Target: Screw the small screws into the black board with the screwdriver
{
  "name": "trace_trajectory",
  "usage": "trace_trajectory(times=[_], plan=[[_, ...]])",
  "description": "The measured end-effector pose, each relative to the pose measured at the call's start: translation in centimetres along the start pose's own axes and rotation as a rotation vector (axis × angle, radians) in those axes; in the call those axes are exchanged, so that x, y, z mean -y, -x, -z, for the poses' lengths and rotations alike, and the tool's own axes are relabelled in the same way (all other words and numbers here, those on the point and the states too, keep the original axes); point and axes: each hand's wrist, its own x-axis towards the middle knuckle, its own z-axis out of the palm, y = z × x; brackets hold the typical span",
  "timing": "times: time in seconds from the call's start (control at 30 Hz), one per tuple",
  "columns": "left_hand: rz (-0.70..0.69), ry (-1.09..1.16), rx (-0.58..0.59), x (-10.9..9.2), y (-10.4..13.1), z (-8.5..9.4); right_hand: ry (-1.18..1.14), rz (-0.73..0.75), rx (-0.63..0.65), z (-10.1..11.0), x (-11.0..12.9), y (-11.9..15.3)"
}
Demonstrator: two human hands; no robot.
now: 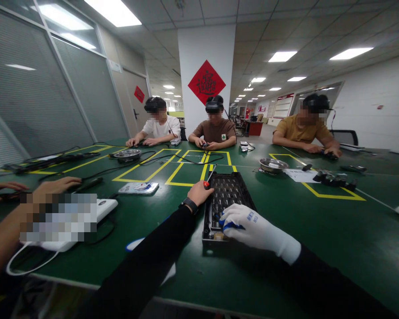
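Observation:
A black rectangular tray (228, 188) with rows of small metallic posts or parts lies on the green table in front of me. My bare left hand (199, 194), with a dark watch at the wrist, is closed round the red handle of a screwdriver (206, 184) at the tray's left edge; its thin shaft points up and away. My right hand (244, 223) wears a white glove with blue fingertips. Its fingers are curled over the near part of the tray, and whatever they grip is hidden.
A phone (138, 188) and a white device (103, 208) with cables lie to the left, beside a neighbour's arm (58, 186). Metal bowls (273, 165) and black parts (335, 179) stand farther off. Three people sit across the table (319, 248).

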Motion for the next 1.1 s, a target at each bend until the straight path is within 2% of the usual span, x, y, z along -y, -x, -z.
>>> trace_trajectory(times=[0.4, 0.6, 0.87, 1.1], plan=[[0.018, -0.006, 0.008, 0.0, -0.1, -0.1, 0.041, 0.004, 0.007, 0.1, 0.2, 0.1], [-0.004, 0.013, -0.001, 0.4, -0.3, -0.2, 0.03, -0.013, -0.035, -0.2, -0.1, 0.1], [-0.016, 0.005, -0.002, 0.6, -0.4, -0.5, -0.128, 0.013, 0.0, -0.1, -0.8, 0.1], [-0.008, 0.004, 0.006, 0.4, -0.3, -0.4, -0.016, -0.021, 0.019, 0.0, 0.0, 0.0]])
